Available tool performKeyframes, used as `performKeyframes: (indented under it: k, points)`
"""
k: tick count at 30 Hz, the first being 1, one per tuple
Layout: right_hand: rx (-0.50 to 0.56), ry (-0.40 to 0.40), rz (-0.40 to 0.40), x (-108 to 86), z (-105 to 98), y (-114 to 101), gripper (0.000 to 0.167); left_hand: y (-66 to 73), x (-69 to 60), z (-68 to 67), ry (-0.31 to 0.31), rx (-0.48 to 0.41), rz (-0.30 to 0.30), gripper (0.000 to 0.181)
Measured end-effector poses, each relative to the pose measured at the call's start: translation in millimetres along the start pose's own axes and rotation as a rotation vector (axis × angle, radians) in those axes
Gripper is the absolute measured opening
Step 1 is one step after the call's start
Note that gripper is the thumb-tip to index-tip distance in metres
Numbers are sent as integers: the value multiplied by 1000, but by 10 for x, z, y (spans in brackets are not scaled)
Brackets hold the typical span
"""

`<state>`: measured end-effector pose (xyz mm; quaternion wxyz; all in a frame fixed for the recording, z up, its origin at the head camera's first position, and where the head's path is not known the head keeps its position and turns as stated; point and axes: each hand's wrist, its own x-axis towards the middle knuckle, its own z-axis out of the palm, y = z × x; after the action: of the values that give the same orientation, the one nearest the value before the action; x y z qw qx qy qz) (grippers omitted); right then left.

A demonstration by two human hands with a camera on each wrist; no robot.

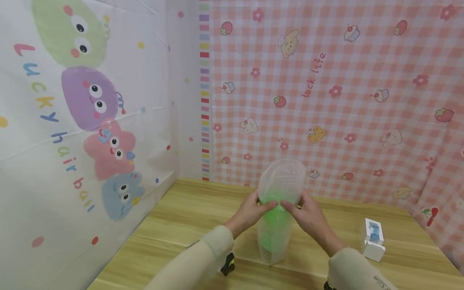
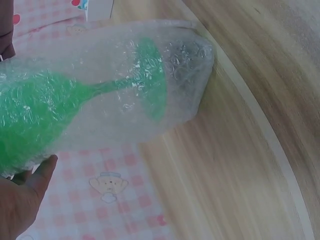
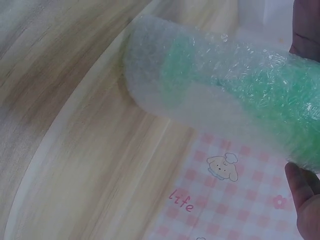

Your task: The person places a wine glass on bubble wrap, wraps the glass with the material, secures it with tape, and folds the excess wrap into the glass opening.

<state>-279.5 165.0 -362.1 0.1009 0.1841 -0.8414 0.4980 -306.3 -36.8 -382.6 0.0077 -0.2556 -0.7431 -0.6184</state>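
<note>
A green stemmed goblet (image 2: pixel 42 107) stands inside a sleeve of clear bubble wrap (image 1: pixel 282 171), upright on the wooden table. Its bowl is toward the top, and its stem and round foot show through the wrap in the left wrist view. My left hand (image 1: pixel 251 210) grips the wrapped bowl from the left, thumb across the front. On the other side my right hand (image 1: pixel 308 214) holds it the same way, the thumbtips almost meeting. Both hands' other fingers are mostly hidden behind the wrap in the head view. Above the bowl the bubble wrap rises loose.
To the right on the wooden table (image 1: pixel 203 213) sits a small white holder (image 1: pixel 373 239) with a blue piece in it. A pink checked cloth (image 1: pixel 326 112) hangs behind the table, and a white printed sheet (image 1: pixel 152 133) hangs at the left.
</note>
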Motion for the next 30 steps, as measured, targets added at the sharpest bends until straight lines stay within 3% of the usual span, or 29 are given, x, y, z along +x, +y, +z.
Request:
performKeyframes:
  k: [13,30]
  points:
    - [-55,112,62,29,66,24,56,-8,46,62,110,24,-63,36]
    - [-188,269,9,44,81,11,32,54,100,165,262,103,-39,30]
